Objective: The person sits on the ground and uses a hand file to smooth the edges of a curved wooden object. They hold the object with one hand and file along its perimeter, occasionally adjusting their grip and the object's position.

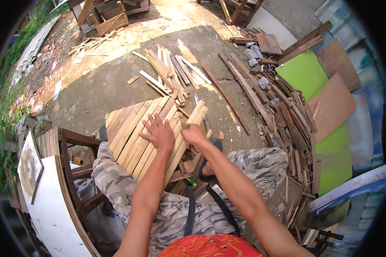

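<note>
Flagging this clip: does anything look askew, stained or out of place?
Yes, mildly. The small board at far left sits tilted, with a dark blotch on its face, unlike the cleaner white panel beside it. Beyond the slatted wooden piece, loose strips lie crisscrossed on the ground.

Pale honey-tan flat wooden slats (131, 136), grey-and-white camouflage cloth trousers (261, 166), bright red shirt (208, 248) patterned with yellow curling lines, lime-green flat panel (302, 73), white flat board (51, 201), black fabric straps (190, 214)
</note>
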### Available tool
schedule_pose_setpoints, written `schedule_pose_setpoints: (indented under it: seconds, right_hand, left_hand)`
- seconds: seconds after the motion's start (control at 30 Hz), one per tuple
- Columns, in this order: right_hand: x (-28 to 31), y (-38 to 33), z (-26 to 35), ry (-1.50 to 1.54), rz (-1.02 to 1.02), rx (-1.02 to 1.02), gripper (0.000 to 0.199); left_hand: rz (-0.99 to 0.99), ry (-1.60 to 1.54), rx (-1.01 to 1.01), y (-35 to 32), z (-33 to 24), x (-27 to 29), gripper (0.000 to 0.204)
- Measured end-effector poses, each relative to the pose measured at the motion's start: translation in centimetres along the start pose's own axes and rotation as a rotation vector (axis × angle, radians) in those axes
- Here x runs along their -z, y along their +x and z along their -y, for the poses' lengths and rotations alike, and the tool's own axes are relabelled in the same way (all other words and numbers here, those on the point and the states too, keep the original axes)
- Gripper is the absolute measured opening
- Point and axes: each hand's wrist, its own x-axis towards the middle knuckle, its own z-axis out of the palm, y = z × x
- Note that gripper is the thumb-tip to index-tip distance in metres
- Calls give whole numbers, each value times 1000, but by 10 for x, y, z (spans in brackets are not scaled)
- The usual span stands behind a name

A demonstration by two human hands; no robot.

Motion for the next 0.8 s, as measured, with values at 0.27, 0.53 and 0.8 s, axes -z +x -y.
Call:
schedule_pose_setpoints:
  seconds: [0.27, 0.53, 0.8]
  right_hand:
    - [80, -233, -12, -60, 19, 76, 64]
    - [19, -7, -5, 202, -22, -153, 69]
    - [45, -157, -47, 107, -1, -37, 70]
  left_hand:
    - [-37, 19, -5, -4, -4, 0, 62]
    - [-6, 10, 3, 1, -3, 3, 61]
    - [-52, 19, -9, -1, 0, -1, 60]
